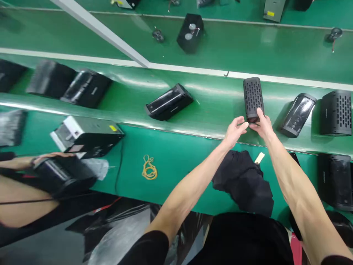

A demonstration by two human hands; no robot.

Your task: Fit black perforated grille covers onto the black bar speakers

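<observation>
- Black clothing is seen closest to the camera, below the grip.
- Green strip is stretched out beyond the grip and to both sides!
- Crumpled black cloth is spread just below the grip.
- Perforated black box: caught at its near end, right in the grip!
- Right hand: thumb is set on top, fingers are curled below.
- Left hand is held half-open beside it; contact cannot be told.
- Yellow bands are seen looped, well left of the grip.
</observation>
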